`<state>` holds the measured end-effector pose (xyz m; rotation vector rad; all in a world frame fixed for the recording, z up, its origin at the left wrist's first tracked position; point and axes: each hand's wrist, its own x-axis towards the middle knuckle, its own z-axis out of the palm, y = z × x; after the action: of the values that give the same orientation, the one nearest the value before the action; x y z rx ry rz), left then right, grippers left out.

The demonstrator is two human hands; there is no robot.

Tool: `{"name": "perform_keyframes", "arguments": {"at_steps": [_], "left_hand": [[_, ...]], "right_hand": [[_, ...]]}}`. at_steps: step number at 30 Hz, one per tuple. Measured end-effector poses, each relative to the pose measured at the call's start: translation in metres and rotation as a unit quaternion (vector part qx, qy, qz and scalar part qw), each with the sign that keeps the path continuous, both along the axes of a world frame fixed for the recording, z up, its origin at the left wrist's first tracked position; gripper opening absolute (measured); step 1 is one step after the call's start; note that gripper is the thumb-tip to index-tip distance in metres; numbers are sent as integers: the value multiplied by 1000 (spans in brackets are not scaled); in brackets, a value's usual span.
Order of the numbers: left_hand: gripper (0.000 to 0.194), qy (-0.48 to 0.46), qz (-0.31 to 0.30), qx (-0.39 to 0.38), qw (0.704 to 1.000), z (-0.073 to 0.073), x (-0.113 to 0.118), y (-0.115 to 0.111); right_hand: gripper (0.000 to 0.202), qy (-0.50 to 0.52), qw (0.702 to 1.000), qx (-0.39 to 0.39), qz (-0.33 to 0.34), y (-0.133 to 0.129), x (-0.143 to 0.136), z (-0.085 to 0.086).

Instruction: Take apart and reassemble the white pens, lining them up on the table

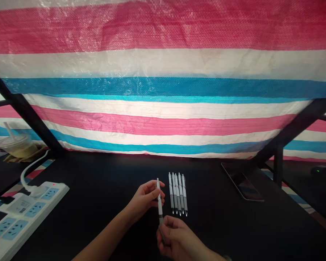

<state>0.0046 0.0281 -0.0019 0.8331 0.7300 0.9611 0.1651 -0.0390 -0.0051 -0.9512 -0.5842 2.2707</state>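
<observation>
A white pen (160, 207) with a grey grip stands nearly upright in the view between my two hands. My left hand (146, 197) pinches its upper part near the clicker. Lower down, the fingers of my right hand (175, 235) close round the grey grip and tip end. Just right of my left hand, several similar white and grey pens (178, 194) lie side by side on the black table (97, 181), clickers away from me and tips toward me.
A white power strip (29, 214) with a plugged-in cable lies at the left. A dark phone (243, 183) rests at the right. Black frame bars slope down both sides before a striped sheet (163, 127). A lidded cup (19, 145) stands far left.
</observation>
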Motion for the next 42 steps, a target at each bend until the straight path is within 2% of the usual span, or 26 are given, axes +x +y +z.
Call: {"name": "perform_keyframes", "arguments": {"at_steps": [4, 7, 10, 12, 18, 24, 26, 29, 34, 36, 39, 42], "left_hand": [[26, -36, -7, -10, 999, -1, 0, 1], [24, -35, 12, -9, 999, 0, -1, 2], [23, -31, 28, -6, 999, 2, -1, 2], [24, -30, 16, -5, 999, 2, 0, 2], [25, -29, 8, -2, 1000, -1, 0, 1], [27, -32, -2, 1, 999, -5, 0, 1], [27, -28, 5, -1, 1000, -5, 0, 1], [27, -25, 12, 0, 1000, -4, 0, 0], [28, -24, 14, 2, 1000, -2, 1, 1], [29, -25, 32, -1, 999, -2, 2, 1], [29, -29, 44, -1, 999, -2, 3, 1], [32, -29, 44, 0, 999, -1, 4, -1]], "right_hand": [[40, 21, 1000, 8, 8, 1, 0, 2], [47, 30, 999, 6, 10, 1, 0, 3], [39, 29, 999, 26, 17, 2, 1, 3], [34, 22, 999, 43, 25, 2, 1, 2], [42, 43, 999, 14, 21, 1, 0, 6], [35, 27, 999, 23, 16, 0, 0, 3], [40, 39, 999, 10, 11, 0, 0, 1], [35, 36, 999, 22, 2, 1, 1, -1], [35, 40, 998, 22, 35, 3, 2, 0], [39, 54, 998, 17, 25, 3, 2, 1], [34, 40, 999, 31, 6, 2, 2, -1], [34, 24, 999, 31, 16, 1, 1, -3]]}}
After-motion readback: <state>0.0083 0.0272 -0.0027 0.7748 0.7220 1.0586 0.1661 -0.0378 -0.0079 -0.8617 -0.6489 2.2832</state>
